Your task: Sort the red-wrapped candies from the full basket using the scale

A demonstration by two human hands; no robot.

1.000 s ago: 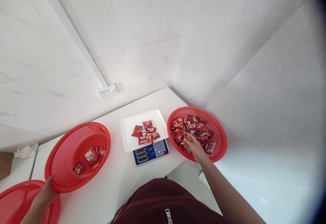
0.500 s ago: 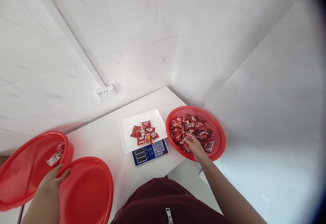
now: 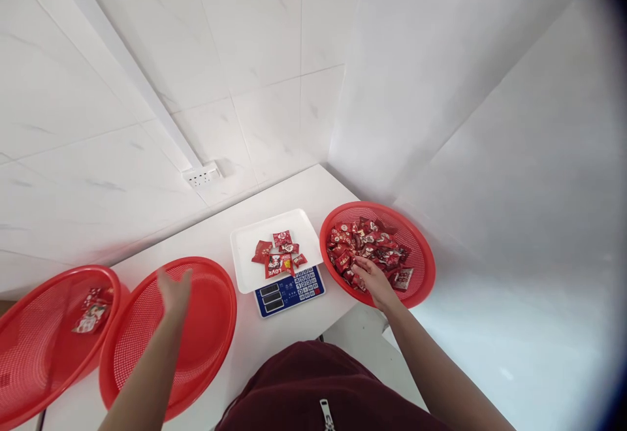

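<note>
My left hand [image 3: 174, 292] hovers with fingers spread over an empty red mesh basket [image 3: 215, 333] on the white table. Left of it, another red basket [image 3: 29, 359] holds a few red candy packets [image 3: 91, 310]. My right hand [image 3: 373, 281] rests in a third red basket [image 3: 421, 248] on the right, its fingers curled among several red wrapped candies [image 3: 367, 245]; whether it grips one is hidden. Between the baskets stands a blue scale [image 3: 289, 290] with a white tray [image 3: 245, 258] carrying several red packets [image 3: 279, 256].
The white table [image 3: 294, 189] runs into a corner of white tiled walls. A wall socket [image 3: 200, 175] sits behind the scale. The table's front edge falls off near my dark red top [image 3: 313, 385]. White floor lies to the right.
The basket with packets has shifted to the far left. The empty basket has slid right toward the scale. My left hand let go and rose over it. My right hand stayed put.
</note>
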